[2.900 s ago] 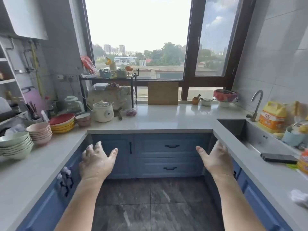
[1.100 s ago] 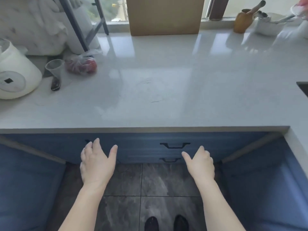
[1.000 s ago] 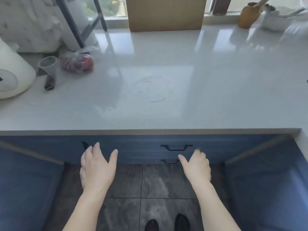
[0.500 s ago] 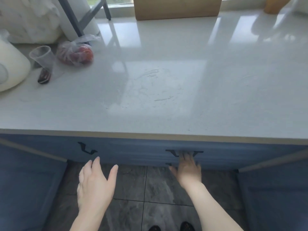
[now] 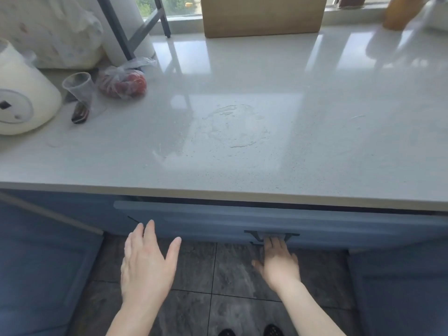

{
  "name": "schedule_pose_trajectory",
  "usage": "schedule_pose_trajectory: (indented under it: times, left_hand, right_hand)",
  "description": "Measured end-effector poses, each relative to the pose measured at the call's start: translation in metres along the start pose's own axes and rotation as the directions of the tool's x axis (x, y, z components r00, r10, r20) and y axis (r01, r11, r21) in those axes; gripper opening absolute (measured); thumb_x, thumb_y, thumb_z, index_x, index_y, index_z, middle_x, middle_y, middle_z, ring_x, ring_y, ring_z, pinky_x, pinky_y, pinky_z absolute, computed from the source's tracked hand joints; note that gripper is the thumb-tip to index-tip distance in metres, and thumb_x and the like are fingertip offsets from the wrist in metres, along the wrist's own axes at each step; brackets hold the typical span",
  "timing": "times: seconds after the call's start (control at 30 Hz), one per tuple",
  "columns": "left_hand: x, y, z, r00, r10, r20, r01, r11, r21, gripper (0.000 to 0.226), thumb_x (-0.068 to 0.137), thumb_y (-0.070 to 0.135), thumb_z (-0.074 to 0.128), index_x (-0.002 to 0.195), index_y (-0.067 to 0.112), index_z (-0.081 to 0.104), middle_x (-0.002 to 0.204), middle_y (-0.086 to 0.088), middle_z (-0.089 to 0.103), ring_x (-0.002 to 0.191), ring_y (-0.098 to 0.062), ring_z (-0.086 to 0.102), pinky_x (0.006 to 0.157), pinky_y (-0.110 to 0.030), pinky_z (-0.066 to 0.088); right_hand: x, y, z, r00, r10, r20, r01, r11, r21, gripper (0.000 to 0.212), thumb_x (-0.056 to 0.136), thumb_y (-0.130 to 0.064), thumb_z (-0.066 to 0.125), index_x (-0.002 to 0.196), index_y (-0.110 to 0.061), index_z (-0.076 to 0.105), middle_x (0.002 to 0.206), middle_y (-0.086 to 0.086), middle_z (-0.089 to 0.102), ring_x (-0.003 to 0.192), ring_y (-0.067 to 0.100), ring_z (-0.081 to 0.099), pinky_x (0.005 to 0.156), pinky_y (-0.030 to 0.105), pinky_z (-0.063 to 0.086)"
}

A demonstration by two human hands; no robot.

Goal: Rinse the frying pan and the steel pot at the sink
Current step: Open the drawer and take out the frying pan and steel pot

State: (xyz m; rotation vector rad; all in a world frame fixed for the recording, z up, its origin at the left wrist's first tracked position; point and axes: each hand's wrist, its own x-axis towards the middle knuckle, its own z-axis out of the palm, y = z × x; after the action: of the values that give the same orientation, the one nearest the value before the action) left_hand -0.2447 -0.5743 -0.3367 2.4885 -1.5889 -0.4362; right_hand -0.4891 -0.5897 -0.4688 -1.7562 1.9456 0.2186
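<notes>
Below, right hand (image 5: 278,260) grips the drawer handle (image 5: 271,235); left hand (image 5: 148,263) hovers open, fingers straight.

The right hand (image 5: 278,260) reaches up to the black handle (image 5: 271,235) of a blue drawer (image 5: 218,221), fingers hooked behind the bar; a dark gap shows between the drawer front and the pale countertop (image 5: 242,146). The left hand (image 5: 148,263) hangs flat and spread in front of the drawer's left end. On the countertop at far left sit a white cooker (image 5: 21,103), a plastic cup (image 5: 78,87) and a bag of red fruit (image 5: 123,83), with a brown board (image 5: 263,15) leaning at the window
</notes>
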Motion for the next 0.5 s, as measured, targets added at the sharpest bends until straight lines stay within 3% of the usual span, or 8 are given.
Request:
schedule_pose_trajectory:
  times: [0.3,0.43,0.5]
  left_hand:
    - [0.005,-0.005,0.004,0.996,0.088,-0.026,-0.088,0.996,0.0,0.083,0.093,0.059,0.04,0.157,0.018,0.007,0.165,-0.003,-0.001,0.151,-0.022,-0.005,0.119,-0.042,0.019]
    - [0.01,-0.007,0.008,0.995,0.098,-0.014,-0.098,0.995,0.011,0.086,0.091,0.064,0.033,0.157,0.02,0.0,0.165,-0.003,-0.008,0.151,-0.022,-0.009,0.12,-0.043,0.015]
    - [0.011,-0.009,0.014,0.996,0.084,0.012,-0.085,0.996,0.025,0.092,0.086,0.07,0.024,0.157,0.018,-0.005,0.164,-0.005,-0.011,0.151,-0.023,-0.011,0.121,-0.042,0.01]
  right_hand:
    - [0.002,-0.003,0.001,1.0,0.019,-0.025,-0.02,0.999,-0.035,0.074,0.091,-0.056,0.05,0.149,-0.017,0.026,0.151,0.003,0.03,0.145,0.022,0.02,0.104,0.042,0.038]
    - [-0.015,-0.004,0.015,0.996,0.008,-0.088,-0.012,0.999,-0.039,0.069,0.086,-0.057,0.056,0.14,-0.019,0.038,0.139,0.001,0.04,0.135,0.021,0.035,0.094,0.039,0.044]
    - [-0.033,-0.002,0.024,0.999,0.035,-0.036,-0.035,0.999,-0.008,0.074,0.073,-0.057,0.069,0.133,-0.02,0.048,0.13,0.0,0.049,0.125,0.021,0.048,0.086,0.04,0.049]
